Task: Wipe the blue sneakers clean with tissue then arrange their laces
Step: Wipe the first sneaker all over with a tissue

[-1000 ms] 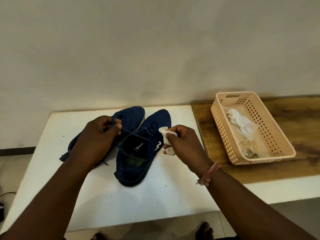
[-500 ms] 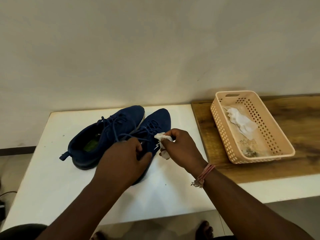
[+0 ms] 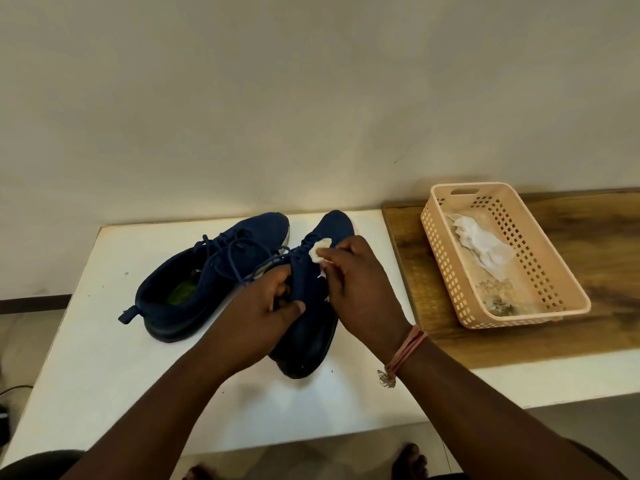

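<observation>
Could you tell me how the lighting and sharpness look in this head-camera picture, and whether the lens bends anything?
Head view: soft, even light, no glare; only faint shadows on the white table under the right sneaker. The hands, left and right, and the tissue look slightly soft. Wide-angle lens: the basket and the wooden board splay outward near the edge.

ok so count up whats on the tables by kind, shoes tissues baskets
blue sneakers: 2, one lying on the white table, one gripped by the left hand at
tissues: 2, one wad pinched in the right hand, one crumpled in the basket
baskets: 1, peach plastic
total: 5
</observation>
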